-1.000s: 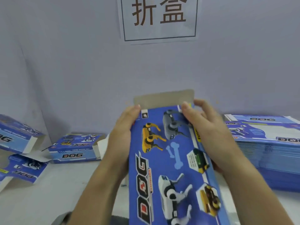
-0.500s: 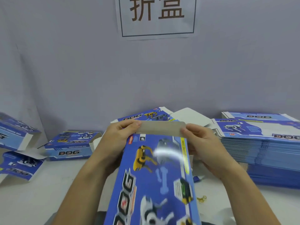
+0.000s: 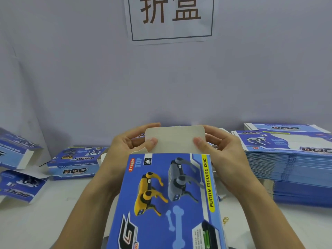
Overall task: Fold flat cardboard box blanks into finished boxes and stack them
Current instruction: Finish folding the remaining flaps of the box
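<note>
I hold a blue toy-dog box (image 3: 170, 200) in front of me, its printed face up and its far end pointing at the wall. A plain grey end flap (image 3: 175, 140) stands up at that far end. My left hand (image 3: 133, 146) pinches the flap's left edge, thumb on its near face. On the other edge, my right hand (image 3: 219, 151) pinches it the same way. A tall stack of flat blue box blanks (image 3: 291, 164) lies on the table at the right.
Folded blue boxes lie at the left: one against the wall (image 3: 75, 162), one at the far left (image 3: 16, 153) and one nearer (image 3: 19, 187). A paper sign (image 3: 170, 18) hangs on the grey wall. A small gold ring (image 3: 225, 220) lies on the white table (image 3: 45, 221).
The box has tipped down from nearly upright to lying flatter toward the wall. Both hands moved from its sides to the grey end flap, which was bent over and now stands up again.
</note>
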A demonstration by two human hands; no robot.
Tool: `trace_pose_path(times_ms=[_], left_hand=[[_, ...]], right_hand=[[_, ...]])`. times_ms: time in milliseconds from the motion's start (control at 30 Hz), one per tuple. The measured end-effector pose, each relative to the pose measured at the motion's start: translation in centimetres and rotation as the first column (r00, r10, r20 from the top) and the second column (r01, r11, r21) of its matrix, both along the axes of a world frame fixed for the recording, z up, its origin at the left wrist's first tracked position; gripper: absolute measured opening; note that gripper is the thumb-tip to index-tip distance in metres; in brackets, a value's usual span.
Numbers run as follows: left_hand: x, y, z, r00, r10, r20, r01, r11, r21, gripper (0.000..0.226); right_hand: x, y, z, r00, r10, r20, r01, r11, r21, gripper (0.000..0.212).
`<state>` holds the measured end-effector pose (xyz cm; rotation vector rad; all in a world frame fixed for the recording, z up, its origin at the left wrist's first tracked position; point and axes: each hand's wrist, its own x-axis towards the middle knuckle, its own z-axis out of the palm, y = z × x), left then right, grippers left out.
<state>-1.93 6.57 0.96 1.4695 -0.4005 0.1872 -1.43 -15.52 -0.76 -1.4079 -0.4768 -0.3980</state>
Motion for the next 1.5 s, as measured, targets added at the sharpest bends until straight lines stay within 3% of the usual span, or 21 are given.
trace_pose_path(times_ms=[200, 267, 367, 467, 500, 533, 567, 600, 633, 667, 700, 733, 800, 867, 933, 1000, 1133, 1233, 1300, 1367, 1500], left_hand=[[-0.1, -0.2, -0.2, 0.971, 0.107, 0.215, -0.127, 0.989, 0.081, 0.016], [0.2, -0.3, -0.3, 0.946, 0.120, 0.300, -0.173, 0.972, 0.159, 0.034], [0.2, 0.1, -0.5, 0.957, 0.104, 0.271, -0.159, 0.969, 0.189, 0.055], [-0.3, 0.0, 0.3, 0.992, -0.097, 0.085, 0.095, 0.995, 0.022, 0.028], [-0.6, -0.5, 1.4, 0.988, -0.143, 0.049, 0.144, 0.990, -0.001, 0.054], [-1.3, -0.6, 2.1, 0.973, -0.224, 0.060, 0.222, 0.974, 0.040, 0.101], [-2.0, -0.6, 2.2, 0.968, -0.212, 0.136, 0.201, 0.976, 0.090, 0.143], [-2.6, -0.5, 2.4, 0.956, -0.146, 0.253, 0.135, 0.989, 0.064, 0.162], [-3.0, -0.3, 2.4, 0.935, -0.193, 0.299, 0.190, 0.981, 0.039, 0.148], [-3.4, -0.5, 2.6, 0.924, -0.289, 0.250, 0.261, 0.955, 0.140, 0.091], [-3.2, -1.1, 2.7, 0.927, -0.244, 0.285, 0.204, 0.965, 0.165, 0.040], [-2.4, -1.4, 2.7, 0.947, -0.167, 0.275, 0.117, 0.975, 0.189, 0.027], [-2.5, -1.9, 2.8, 0.971, -0.112, 0.210, 0.120, 0.992, -0.028, 0.013], [-3.5, -2.1, 2.9, 0.942, -0.109, 0.319, 0.133, 0.990, -0.054, 0.011], [-3.8, -2.7, 3.0, 0.922, -0.092, 0.377, 0.106, 0.994, -0.015, 0.011], [-3.9, -3.1, 2.8, 0.910, -0.061, 0.409, 0.065, 0.998, 0.005, 0.014], [-4.0, -3.5, 2.8, 0.937, -0.038, 0.346, -0.004, 0.993, 0.119, 0.029], [-3.8, -3.7, 2.7, 0.957, -0.033, 0.288, -0.018, 0.985, 0.174, 0.027], [-3.8, -4.3, 2.6, 0.990, -0.046, 0.130, 0.040, 0.998, 0.046, 0.036], [-4.2, -5.2, 2.7, 0.999, 0.022, 0.027, -0.017, 0.989, -0.146, 0.052], [-4.6, -6.4, 3.0, 0.974, 0.206, 0.093, -0.185, 0.963, -0.198, 0.048]], right_hand=[[0.3, 0.3, -0.2, 0.990, -0.122, 0.067, 0.125, 0.991, -0.043, 0.028], [0.3, 0.5, -0.2, 0.979, -0.179, 0.101, 0.185, 0.981, -0.055, 0.036], [0.2, 0.8, 0.0, 0.966, -0.232, 0.110, 0.237, 0.971, -0.030, 0.038], [0.1, 0.6, 0.0, 0.968, -0.249, 0.042, 0.244, 0.964, 0.103, 0.026], [0.1, 0.4, 0.1, 0.961, -0.276, 0.016, 0.271, 0.951, 0.146, 0.025], [0.1, 0.3, 0.3, 0.950, -0.313, -0.010, 0.309, 0.932, 0.187, 0.025], [0.0, 0.1, 0.5, 0.938, -0.345, -0.030, 0.342, 0.911, 0.230, 0.025], [-0.1, 0.0, 0.8, 0.928, -0.370, -0.040, 0.367, 0.891, 0.266, 0.023], [-0.3, -0.1, 1.1, 0.919, -0.392, -0.043, 0.387, 0.876, 0.289, 0.022], [-0.6, -0.2, 1.6, 0.909, -0.414, -0.052, 0.410, 0.862, 0.298, 0.021], [-0.9, -0.3, 2.1, 0.911, -0.408, -0.061, 0.406, 0.861, 0.307, 0.020], [-1.3, -0.5, 2.7, 0.934, -0.352, -0.065, 0.354, 0.881, 0.316, 0.017], [-2.2, -0.8, 3.8, 0.992, -0.124, -0.029, 0.128, 0.963, 0.237, 0.019], [-3.2, -1.0, 4.5, 1.000, 0.014, 0.023, -0.013, 0.999, -0.038, 0.037], [-3.9, -0.7, 4.7, 0.996, 0.032, 0.087, -0.014, 0.979, -0.202, 0.041], [-4.0, 0.0, 4.7, 0.991, -0.012, 0.131, 0.031, 0.989, -0.146, 0.035], [-3.6, 1.0, 4.6, 0.990, -0.098, 0.102, 0.084, 0.987, 0.135, 0.037], [-3.5, 1.1, 4.6, 0.979, -0.152, 0.133, 0.129, 0.977, 0.167, 0.039], [-3.6, 1.5, 4.8, 0.968, -0.190, 0.165, 0.168, 0.976, 0.141, 0.046], [-3.5, 1.7, 4.6, 0.950, -0.244, 0.196, 0.223, 0.967, 0.121, 0.051], [-3.4, 1.7, 4.4, 0.929, -0.303, 0.213, 0.293, 0.953, 0.075, 0.037]])
